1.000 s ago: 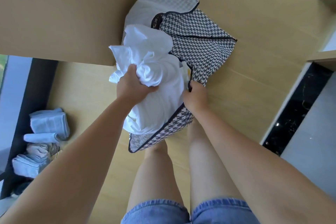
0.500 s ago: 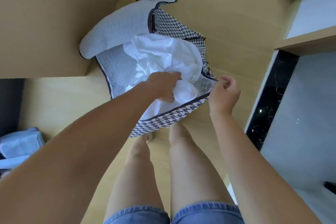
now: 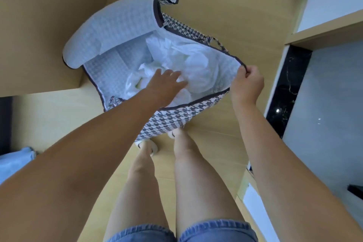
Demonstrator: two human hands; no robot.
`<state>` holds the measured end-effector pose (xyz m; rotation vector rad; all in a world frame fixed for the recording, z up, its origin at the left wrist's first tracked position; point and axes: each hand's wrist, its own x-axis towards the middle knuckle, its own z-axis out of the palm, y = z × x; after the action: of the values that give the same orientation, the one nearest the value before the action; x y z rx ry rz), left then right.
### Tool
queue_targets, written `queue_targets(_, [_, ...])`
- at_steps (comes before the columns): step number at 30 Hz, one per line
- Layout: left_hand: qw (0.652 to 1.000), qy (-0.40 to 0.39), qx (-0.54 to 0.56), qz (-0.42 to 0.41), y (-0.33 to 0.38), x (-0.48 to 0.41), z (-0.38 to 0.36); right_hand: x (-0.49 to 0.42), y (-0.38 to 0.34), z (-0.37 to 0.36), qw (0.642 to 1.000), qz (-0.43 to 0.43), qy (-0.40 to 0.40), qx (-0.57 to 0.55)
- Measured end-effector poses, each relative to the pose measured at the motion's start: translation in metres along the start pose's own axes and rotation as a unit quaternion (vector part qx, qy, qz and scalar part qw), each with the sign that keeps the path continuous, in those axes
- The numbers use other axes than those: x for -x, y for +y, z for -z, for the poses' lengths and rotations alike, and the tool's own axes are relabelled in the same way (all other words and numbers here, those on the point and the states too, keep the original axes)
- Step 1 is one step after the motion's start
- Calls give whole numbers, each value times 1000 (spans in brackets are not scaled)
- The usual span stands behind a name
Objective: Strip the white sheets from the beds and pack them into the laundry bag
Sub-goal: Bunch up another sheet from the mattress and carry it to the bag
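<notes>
One bag [image 3: 172, 122], houndstooth outside and pale lining inside, stands open on the wood floor [image 3: 216, 143] just ahead of my feed's two bare legs [image 3: 141, 182]. Its one flap [image 3: 117, 25] is folded back to the far left. I see two handles [image 3: 218, 42], one on the far rim and one on the near-left rim.

The sheets [image 3: 198, 65] are inside the bag, a crumpled white heap filling the right and middle of it. I can't tell how many pieces.

Two hands in view. The left hand [image 3: 167, 82] reaches down into the bag with fingers straight and slightly spread, palm down on the heap, gripping nothing. The right hand [image 3: 247, 84] is at the bag's right corner, its thumb and fingers curled and pinching the dark rim trim, pulling the mouth wide.

There are two white shoes [image 3: 147, 146], both partly hidden under the bag's edge. Denim shorts [image 3: 216, 230] are at the bottom. One pale blue cloth [image 3: 13, 161] lies at the left edge, cropped, well apart from the bag.
</notes>
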<state>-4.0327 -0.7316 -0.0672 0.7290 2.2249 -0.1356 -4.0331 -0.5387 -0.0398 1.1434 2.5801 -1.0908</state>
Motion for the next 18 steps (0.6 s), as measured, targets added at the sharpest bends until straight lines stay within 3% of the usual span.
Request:
queue_targets(2, [991,-1,123,47,4,-3,5,-12,-7,4,1000,13,6,5])
queue_targets(3, [968,-5,238,75,8,-2,12,-15,-10,5,1000,19,5,7])
queue_targets(6, [804,-71,578,120,20,6,35,-20,-14,2,999,23,-12,21])
queue_targets(7, [781,-84,609,113,21,16,42,-21,-13,1,999,19,-17,31])
queue_targets(8, [792,-93,595,98,20,25,46,-21,-11,1,999,13,-19,40])
queue_targets(9, [829,-100,544,79,18,35,45,-21,-8,1,999,6,-21,45])
queue_targets(11, [914,-141,376,56,10,56,32,-20,2,3,998,-2,-29,48])
queue_targets(13, [959,-156,233,47,5,69,18,-17,10,6,998,5,-45,48])
queue_targets(15, [972,-143,178,52,1,77,12,-12,13,8,996,26,-64,56])
queue_targets(18, [947,-154,277,58,2,79,6,-8,6,7,996,35,-67,52])
